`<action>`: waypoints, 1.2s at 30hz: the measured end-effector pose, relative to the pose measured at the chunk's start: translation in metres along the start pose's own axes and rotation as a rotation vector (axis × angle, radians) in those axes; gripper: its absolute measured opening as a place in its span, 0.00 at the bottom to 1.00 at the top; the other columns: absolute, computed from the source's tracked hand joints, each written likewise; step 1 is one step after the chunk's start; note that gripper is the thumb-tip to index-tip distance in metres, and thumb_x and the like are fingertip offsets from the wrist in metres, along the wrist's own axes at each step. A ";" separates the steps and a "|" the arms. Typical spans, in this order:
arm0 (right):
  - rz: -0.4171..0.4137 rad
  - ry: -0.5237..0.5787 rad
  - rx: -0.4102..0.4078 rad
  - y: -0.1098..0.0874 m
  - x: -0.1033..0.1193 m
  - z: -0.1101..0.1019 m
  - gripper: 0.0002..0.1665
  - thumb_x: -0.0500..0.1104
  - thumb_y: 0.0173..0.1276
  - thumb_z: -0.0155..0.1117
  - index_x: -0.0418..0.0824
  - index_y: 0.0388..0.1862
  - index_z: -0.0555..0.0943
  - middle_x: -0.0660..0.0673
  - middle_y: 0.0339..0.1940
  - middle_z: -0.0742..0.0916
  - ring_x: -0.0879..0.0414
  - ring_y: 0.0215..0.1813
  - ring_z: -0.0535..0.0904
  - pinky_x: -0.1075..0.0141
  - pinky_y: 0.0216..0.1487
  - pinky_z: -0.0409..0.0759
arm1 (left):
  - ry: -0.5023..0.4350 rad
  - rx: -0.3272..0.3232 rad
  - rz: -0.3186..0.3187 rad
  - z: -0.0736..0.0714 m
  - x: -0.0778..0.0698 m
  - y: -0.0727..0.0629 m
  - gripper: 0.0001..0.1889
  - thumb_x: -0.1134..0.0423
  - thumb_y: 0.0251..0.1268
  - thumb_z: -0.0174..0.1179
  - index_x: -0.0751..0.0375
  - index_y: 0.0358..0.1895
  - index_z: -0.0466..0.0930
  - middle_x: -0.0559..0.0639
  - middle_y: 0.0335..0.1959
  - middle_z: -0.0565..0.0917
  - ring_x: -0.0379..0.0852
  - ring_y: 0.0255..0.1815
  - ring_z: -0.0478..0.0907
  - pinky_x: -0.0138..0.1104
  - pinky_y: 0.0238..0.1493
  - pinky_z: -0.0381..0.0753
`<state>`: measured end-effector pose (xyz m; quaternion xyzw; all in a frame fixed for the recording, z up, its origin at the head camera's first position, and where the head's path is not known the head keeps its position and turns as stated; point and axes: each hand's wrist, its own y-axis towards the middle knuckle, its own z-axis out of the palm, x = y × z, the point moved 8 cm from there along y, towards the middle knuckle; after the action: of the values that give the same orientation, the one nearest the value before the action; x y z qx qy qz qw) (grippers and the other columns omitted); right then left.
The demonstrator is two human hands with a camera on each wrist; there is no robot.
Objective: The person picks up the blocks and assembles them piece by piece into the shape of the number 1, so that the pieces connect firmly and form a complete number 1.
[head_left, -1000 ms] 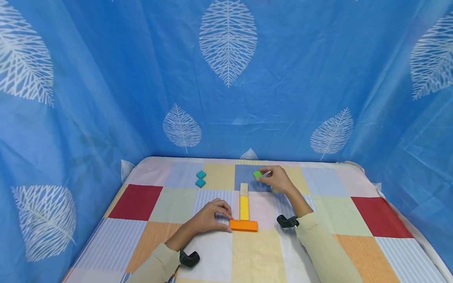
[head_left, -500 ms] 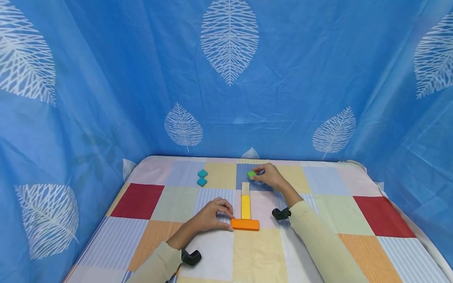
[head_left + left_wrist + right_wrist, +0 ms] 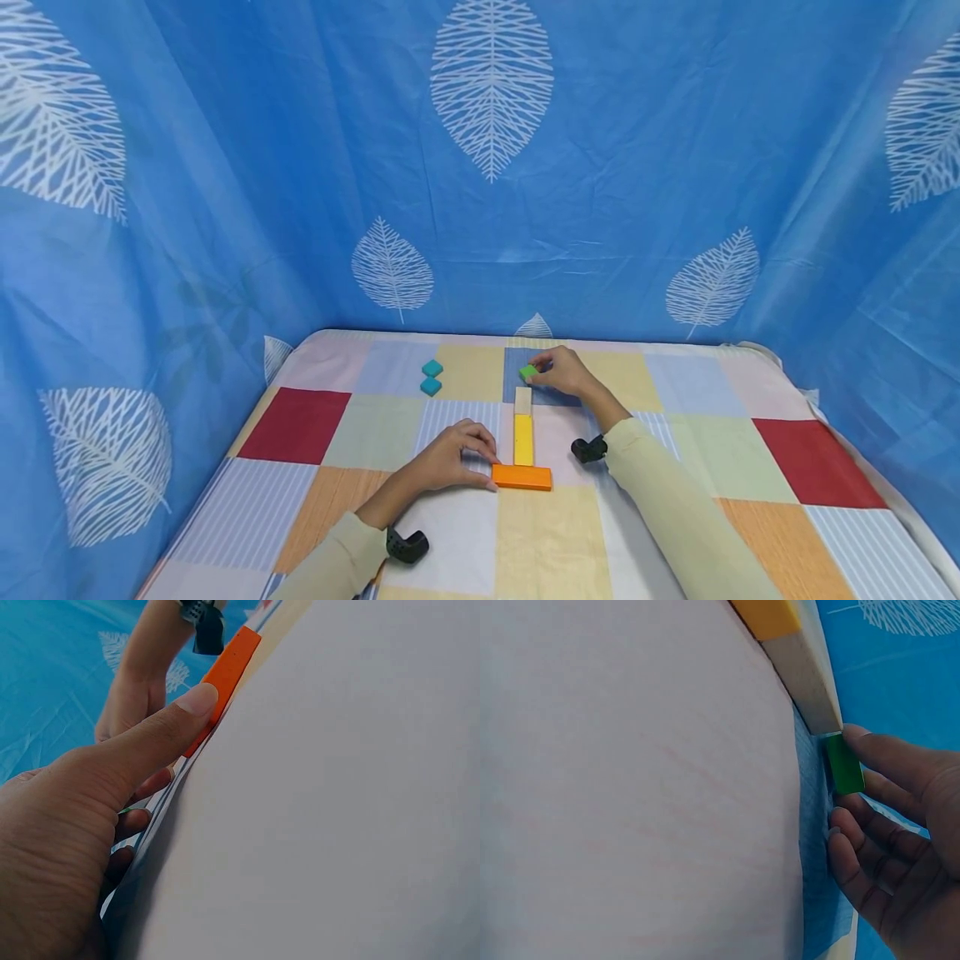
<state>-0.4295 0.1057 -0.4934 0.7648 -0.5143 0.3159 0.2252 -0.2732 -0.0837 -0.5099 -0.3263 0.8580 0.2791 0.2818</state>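
Note:
My right hand (image 3: 564,372) pinches a small green block (image 3: 527,372) between thumb and fingers, its corner at the far end of a pale wooden block (image 3: 522,402). In the right wrist view the green block (image 3: 845,764) lies right by that pale end. A yellow block (image 3: 523,442) continues the line toward me, down to an orange block (image 3: 531,478) laid crosswise. Thumb and index finger of my left hand (image 3: 450,458) hold the orange block by its left end. The left wrist view has the thumb on the orange block's near side; the other fingers are partly hidden.
Two teal blocks (image 3: 431,387) lie corner to corner at the back left of the table. A patchwork cloth (image 3: 405,433) covers the tabletop. Blue curtains (image 3: 600,167) with white leaf prints hang behind the table and at both sides.
My right hand has carried the green block leftward and slightly toward me, up to the far end of the pale block. My left hand has stayed at the orange block.

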 end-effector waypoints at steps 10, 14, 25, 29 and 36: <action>0.071 0.090 -0.011 -0.001 -0.007 -0.001 0.17 0.42 0.69 0.71 0.35 0.53 0.87 0.42 0.42 0.86 0.54 0.36 0.82 0.63 0.36 0.84 | -0.005 0.004 0.002 0.000 -0.001 0.001 0.15 0.48 0.47 0.81 0.47 0.37 0.92 0.32 0.42 0.81 0.36 0.50 0.73 0.37 0.56 0.74; 0.074 0.126 -0.031 0.000 -0.008 -0.001 0.15 0.40 0.69 0.70 0.33 0.51 0.87 0.40 0.42 0.87 0.55 0.35 0.84 0.64 0.35 0.85 | -0.001 0.003 -0.002 0.000 0.000 0.001 0.15 0.48 0.47 0.81 0.47 0.37 0.92 0.32 0.42 0.81 0.36 0.49 0.73 0.36 0.56 0.74; 0.035 0.167 -0.033 -0.001 -0.005 0.005 0.12 0.36 0.68 0.70 0.30 0.48 0.87 0.40 0.38 0.88 0.57 0.31 0.84 0.63 0.34 0.85 | -0.012 -0.003 0.019 0.001 0.000 0.001 0.15 0.48 0.46 0.81 0.47 0.38 0.93 0.32 0.42 0.81 0.36 0.49 0.73 0.35 0.55 0.74; 0.043 0.171 -0.030 -0.001 -0.005 0.006 0.12 0.37 0.68 0.71 0.31 0.48 0.87 0.40 0.38 0.88 0.57 0.32 0.84 0.63 0.34 0.85 | -0.013 -0.001 0.031 0.001 0.001 0.001 0.15 0.49 0.46 0.81 0.47 0.38 0.92 0.33 0.41 0.82 0.36 0.49 0.73 0.35 0.55 0.74; 0.035 0.167 -0.024 0.000 -0.007 0.009 0.12 0.38 0.68 0.71 0.32 0.47 0.88 0.41 0.39 0.89 0.57 0.32 0.84 0.64 0.35 0.85 | -0.010 0.002 0.035 0.000 0.000 0.001 0.15 0.49 0.46 0.81 0.47 0.38 0.92 0.33 0.42 0.82 0.36 0.49 0.73 0.35 0.55 0.74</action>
<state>-0.4288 0.1044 -0.5047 0.7238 -0.5110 0.3763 0.2710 -0.2738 -0.0831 -0.5100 -0.3096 0.8624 0.2849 0.2814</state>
